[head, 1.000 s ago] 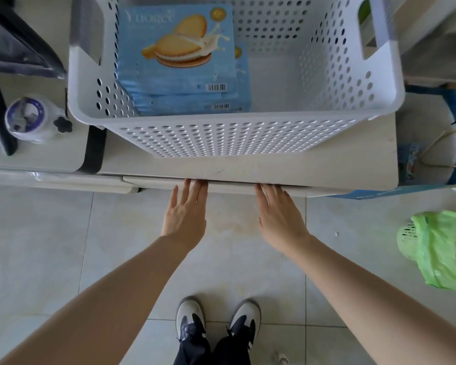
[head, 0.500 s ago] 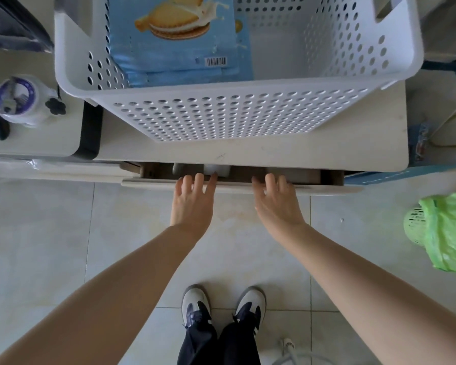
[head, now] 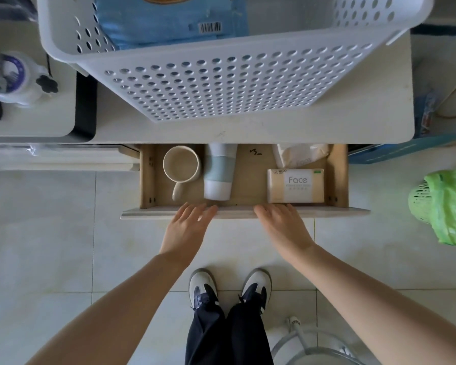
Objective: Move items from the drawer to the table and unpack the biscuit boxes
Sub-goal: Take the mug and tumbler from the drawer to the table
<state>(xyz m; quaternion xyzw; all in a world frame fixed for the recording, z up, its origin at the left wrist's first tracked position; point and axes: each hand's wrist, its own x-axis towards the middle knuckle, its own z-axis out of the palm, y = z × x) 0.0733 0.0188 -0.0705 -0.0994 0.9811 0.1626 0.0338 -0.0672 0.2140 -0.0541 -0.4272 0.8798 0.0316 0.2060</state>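
Drawer (head: 245,213) now pulled out from shut, left hand (head: 186,227) and right hand (head: 282,225) apart, flat fingers on its front, baring mug (head: 181,165), tumbler (head: 219,172), tissue pack (head: 295,185); biscuit boxes (head: 169,19) sit in basket (head: 208,83) on table (head: 353,122).

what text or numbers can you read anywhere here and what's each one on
"Face": front of the tissue pack in the drawer; the smaller print around it is too small to read.
"Face", partly hidden: second tissue pack behind it.
Handwritten mark like "3_": drawer floor.
Barcode, digits unreadable: blue biscuit box in the white basket.
Round label on the white item at left: blurred.
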